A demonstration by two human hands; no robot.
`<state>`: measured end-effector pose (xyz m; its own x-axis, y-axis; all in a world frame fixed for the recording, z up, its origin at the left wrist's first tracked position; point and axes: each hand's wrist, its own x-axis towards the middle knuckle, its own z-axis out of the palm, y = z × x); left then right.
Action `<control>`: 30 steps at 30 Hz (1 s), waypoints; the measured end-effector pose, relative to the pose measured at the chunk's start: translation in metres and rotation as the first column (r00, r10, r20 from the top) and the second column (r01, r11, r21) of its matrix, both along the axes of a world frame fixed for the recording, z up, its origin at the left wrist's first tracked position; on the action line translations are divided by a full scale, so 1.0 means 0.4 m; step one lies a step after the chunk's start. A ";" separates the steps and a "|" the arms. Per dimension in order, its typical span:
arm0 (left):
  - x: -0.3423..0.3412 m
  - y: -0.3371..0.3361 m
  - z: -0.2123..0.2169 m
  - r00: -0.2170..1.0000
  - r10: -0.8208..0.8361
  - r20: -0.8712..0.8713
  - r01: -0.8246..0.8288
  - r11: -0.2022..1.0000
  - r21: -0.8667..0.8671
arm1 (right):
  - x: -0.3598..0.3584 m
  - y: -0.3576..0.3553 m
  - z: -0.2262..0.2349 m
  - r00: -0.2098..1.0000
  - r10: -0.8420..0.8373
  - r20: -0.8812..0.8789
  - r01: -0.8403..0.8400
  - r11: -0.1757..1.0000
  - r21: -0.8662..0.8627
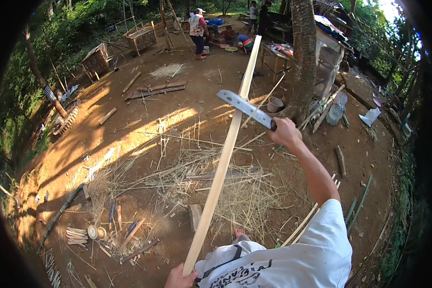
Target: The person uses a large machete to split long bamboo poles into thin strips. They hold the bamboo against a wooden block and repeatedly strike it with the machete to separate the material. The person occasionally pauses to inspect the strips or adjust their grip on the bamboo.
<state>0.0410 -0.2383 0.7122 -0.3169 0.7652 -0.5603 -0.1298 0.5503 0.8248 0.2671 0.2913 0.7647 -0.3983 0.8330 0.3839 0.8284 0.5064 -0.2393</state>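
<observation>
A long pale split-bamboo strip point(219, 185) slants up and away from my body, its near end gripped in my left hand point(181, 277) at the lower edge. My right hand point(286, 133) is wrapped around the handle of a machete point(245, 107), with my arm stretched forward to the right. The broad grey blade, with holes along it, lies across the strip in its upper half. Whether the edge touches the bamboo I cannot tell. My left fingers curl around the strip's end, partly cut off by the picture's border.
Bamboo shavings point(245, 206) litter the ground below the strip. A wooden block point(195, 217), cut sticks point(77, 235) and tools lie on the left. A tree trunk point(302, 62) rises beyond my right hand, beside a bucket point(275, 104). Farther back, a person point(197, 31) stands near others crouching.
</observation>
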 end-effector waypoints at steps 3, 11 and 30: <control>-0.008 0.054 -0.006 1.000 0.009 0.028 -0.008 0.998 -0.055 | -0.070 -0.170 -0.074 0.936 0.348 0.042 -0.333 0.920 -0.205; -0.028 -0.020 -0.013 0.999 -0.041 -0.024 0.042 0.999 0.002 | 0.010 0.062 -0.060 0.994 -0.027 0.109 0.054 0.966 -0.251; -0.062 0.315 -0.123 0.934 -0.268 0.235 0.181 0.925 0.334 | -0.136 -0.660 -0.231 0.864 0.484 -0.135 -0.501 0.805 -0.319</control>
<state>0.0162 -0.1123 0.6631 0.0144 0.9436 -0.3308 -0.2744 0.3218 0.9062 0.2126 0.0273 0.6722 -0.7790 0.6092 0.1484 0.4736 0.7268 -0.4976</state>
